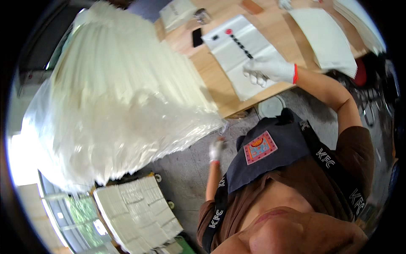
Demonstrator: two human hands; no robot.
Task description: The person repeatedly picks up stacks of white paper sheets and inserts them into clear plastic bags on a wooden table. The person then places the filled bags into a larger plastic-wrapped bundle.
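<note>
My right hand, in a white glove with a red cuff, is over the near part of a flat white printed sheet or bag on the wooden table. Its fingers are curled in. Whether they pinch anything is hidden from above. Black marks and a red spot run down the white piece. Low beside my body, my left hand, also gloved in white, hangs near the lower edge of a large clear plastic wrap. That hand is blurred, and its fingers cannot be made out.
Cream sheets fill the plastic wrap at left. The table bears a black phone, an orange-brown block and a stack of white sheets. White bundles sit on a wheeled cart. Below the table edge is a white round lid.
</note>
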